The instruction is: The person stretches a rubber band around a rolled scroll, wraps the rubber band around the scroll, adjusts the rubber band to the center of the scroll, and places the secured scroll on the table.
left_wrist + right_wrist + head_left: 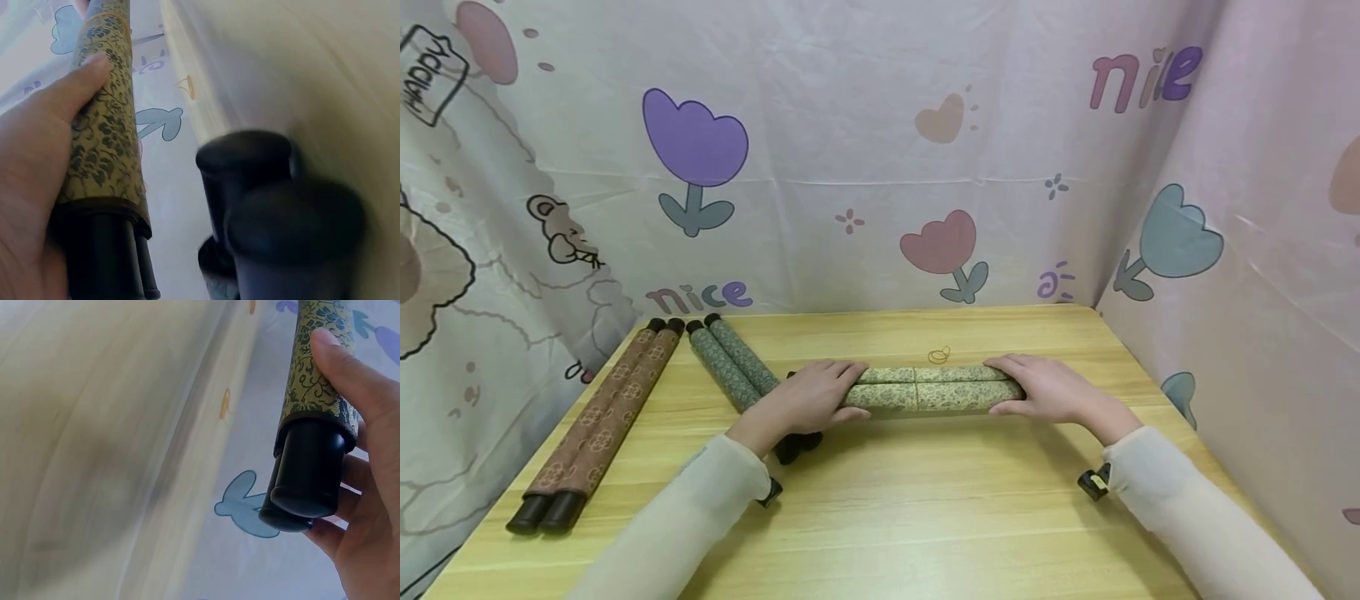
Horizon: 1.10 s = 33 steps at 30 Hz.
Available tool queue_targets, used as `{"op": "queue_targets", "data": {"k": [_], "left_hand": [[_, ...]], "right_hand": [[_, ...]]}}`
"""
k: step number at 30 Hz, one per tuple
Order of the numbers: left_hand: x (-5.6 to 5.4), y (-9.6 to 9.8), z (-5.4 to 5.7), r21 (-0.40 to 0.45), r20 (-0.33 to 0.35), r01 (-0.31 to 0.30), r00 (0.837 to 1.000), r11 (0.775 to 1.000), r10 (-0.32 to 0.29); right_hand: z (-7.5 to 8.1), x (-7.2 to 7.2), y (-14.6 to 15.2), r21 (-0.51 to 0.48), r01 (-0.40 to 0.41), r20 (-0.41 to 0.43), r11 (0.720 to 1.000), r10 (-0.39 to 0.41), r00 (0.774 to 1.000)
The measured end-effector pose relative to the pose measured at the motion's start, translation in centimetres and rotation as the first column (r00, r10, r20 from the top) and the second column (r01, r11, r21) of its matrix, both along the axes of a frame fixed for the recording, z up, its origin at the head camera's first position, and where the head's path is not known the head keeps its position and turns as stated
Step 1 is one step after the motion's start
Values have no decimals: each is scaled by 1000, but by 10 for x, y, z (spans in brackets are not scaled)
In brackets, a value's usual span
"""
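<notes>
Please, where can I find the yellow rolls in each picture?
Head: yellow rolls lie crosswise, slightly right of and below centre.
Left wrist: left of centre, rising to the top edge.
Right wrist: upper right, cut by the top edge.
Shared landmark: the loose orange band, seen in all three.

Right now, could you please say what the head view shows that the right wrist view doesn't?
Only the head view shows paired brown flower-patterned rolls, paired dark green rolls and the left hand. Only the right wrist view clearly shows rounded black caps at the right end of the yellow-green floral rolls. Both show the right hand gripping those rolls, the pale wooden table and a thin orange loop.
</notes>
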<state>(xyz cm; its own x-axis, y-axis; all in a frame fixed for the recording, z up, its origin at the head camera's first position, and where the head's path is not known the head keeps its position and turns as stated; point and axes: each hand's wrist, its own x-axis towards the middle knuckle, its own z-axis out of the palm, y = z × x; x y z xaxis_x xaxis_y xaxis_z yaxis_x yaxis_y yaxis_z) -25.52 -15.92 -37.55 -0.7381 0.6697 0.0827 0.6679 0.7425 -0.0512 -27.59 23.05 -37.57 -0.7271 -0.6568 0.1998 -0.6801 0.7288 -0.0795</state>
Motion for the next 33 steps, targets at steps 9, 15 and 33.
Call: {"op": "queue_targets", "data": {"k": [9,15,33], "left_hand": [[-6,20,-3,-38,49,-90,995,995,92],[-9,30,-6,-61,83,-133,987,989,138],[-19,47,-22,-153,137,-214,962,965,235]], "right_hand": [[-4,-10,12,-7,31,39,1000,-31,999],[-10,-16,16,-8,47,61,999,-46,997],[-27,-25,16,-17,55,176,998,-51,983]]}}
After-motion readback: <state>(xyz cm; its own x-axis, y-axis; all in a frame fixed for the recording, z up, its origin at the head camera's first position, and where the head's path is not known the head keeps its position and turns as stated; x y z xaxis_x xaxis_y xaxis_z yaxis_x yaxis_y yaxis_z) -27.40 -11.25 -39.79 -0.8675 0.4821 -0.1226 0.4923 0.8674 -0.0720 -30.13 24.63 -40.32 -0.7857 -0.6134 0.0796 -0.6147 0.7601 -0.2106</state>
